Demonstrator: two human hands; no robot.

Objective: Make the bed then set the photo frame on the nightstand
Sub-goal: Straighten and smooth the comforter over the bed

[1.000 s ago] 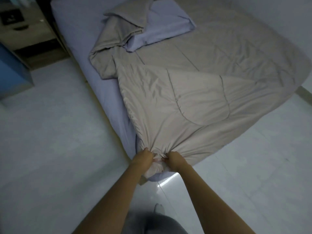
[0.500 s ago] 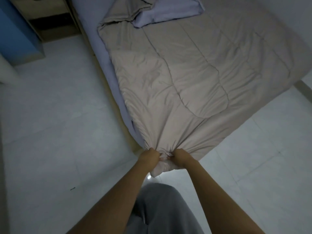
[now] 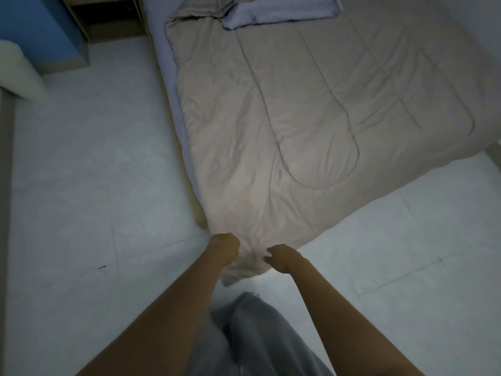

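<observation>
A beige quilted comforter (image 3: 311, 109) lies spread over the bed, which has a lavender sheet (image 3: 173, 77) showing along its left side. A lavender pillow (image 3: 282, 9) rests at the head, partly over the comforter's folded top edge. My left hand (image 3: 223, 249) and my right hand (image 3: 282, 257) both grip the comforter's near corner, which hangs off the foot of the bed above the floor. The photo frame is not in view.
A wooden nightstand (image 3: 108, 20) stands at the top left beside the bed. A blue cabinet (image 3: 40, 31) and a white rounded object (image 3: 19, 74) sit at the far left. Pale floor tiles (image 3: 95, 199) surround the bed. My grey trouser leg (image 3: 257, 335) is below.
The comforter has been pulled toward me and flattened; the folded-over part now lies spread out. The view has tilted down, so less of the bed head and nightstand shows.
</observation>
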